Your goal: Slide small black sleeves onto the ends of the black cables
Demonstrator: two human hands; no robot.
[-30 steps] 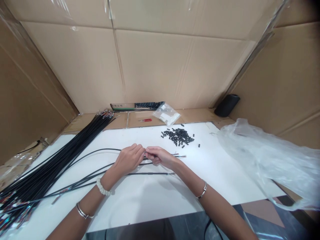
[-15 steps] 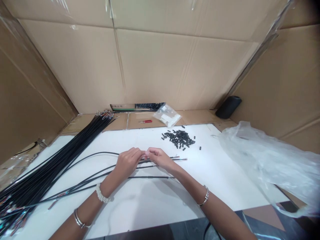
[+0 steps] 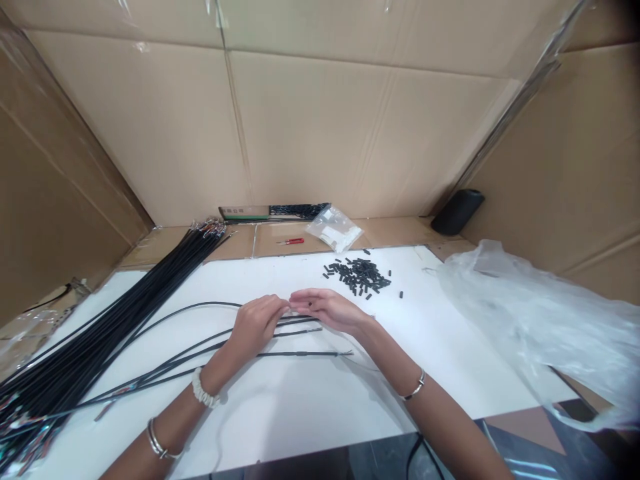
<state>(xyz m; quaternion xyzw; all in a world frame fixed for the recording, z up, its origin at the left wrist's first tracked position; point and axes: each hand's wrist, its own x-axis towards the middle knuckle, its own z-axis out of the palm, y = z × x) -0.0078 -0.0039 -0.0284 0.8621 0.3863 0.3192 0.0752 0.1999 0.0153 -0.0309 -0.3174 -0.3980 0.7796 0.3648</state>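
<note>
My left hand (image 3: 261, 323) is closed in a pinch, holding a thin black cable (image 3: 213, 304) that curves in from the left and passes behind the fingers. Touching or almost touching its fingertips is my right hand (image 3: 334, 309), fingers stretched out and thumb apart from them. A small dark piece shows between those fingers; what it is, I cannot make out. Below both hands lie several black cables (image 3: 295, 354) with stripped ends pointing right. Beyond the right hand is a heap of short black tube pieces (image 3: 361, 275).
A thick bundle of black cables (image 3: 145, 300) lies along the left side. At the back are a red-handled tool (image 3: 294, 241), a clear bag (image 3: 334, 230) and a black roll (image 3: 457, 212). Plastic sheeting (image 3: 545, 327) covers the right side. Cardboard walls (image 3: 320, 120) surround the white tabletop (image 3: 300, 407).
My right hand's fingers have straightened out of a pinch and the hand has shifted slightly right and up. My left hand stays nearly still on the cable.
</note>
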